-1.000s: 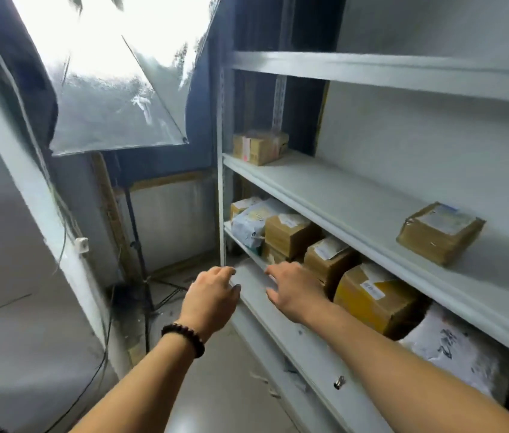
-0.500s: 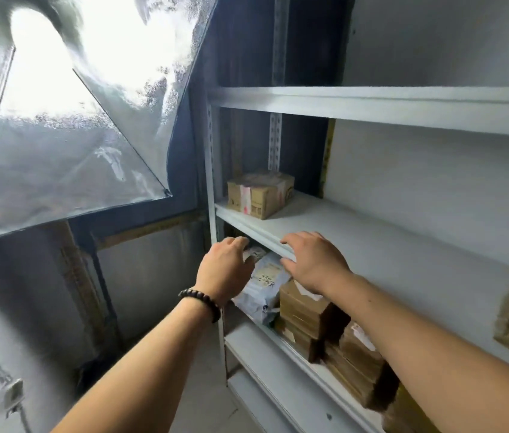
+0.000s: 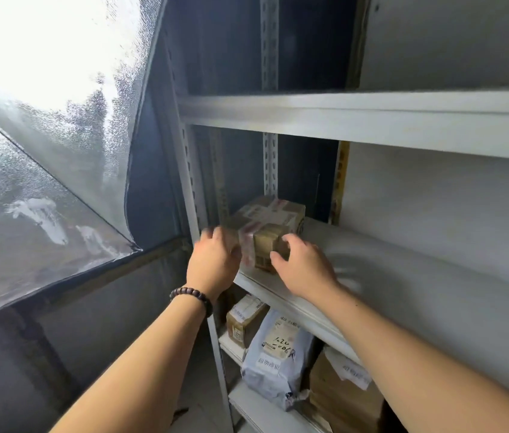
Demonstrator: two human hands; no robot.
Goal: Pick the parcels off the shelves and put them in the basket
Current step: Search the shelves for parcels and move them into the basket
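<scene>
Both my hands are up at the cardboard parcel (image 3: 267, 228), which sits at the left end of the middle shelf (image 3: 403, 270), close to the corner upright. My left hand (image 3: 214, 262) is on its left side, fingers loosely curled against the taped edge; motion blur there, so I can't tell if the grip is closed. My right hand (image 3: 304, 265) is on the near right corner, fingers spread, tips touching the cardboard. Neither hand is clamped around the box as far as I can see. The box is still flat on the shelf. A bead bracelet (image 3: 192, 298) is on my left wrist.

Below, partly hidden by the shelf lip and my right forearm: a grey mailer bag (image 3: 278, 357) with handwritten digits I can't read cleanly, a small brown box (image 3: 244, 318) to its left, and a larger brown box (image 3: 343, 392) to its right, cut off by my arm. The label print on all of them is too blurred to read. The upper shelf (image 3: 372, 120) shows only its front edge. There's no basket in frame. A silvery reflective sheet (image 3: 44, 151) fills the left side.
</scene>
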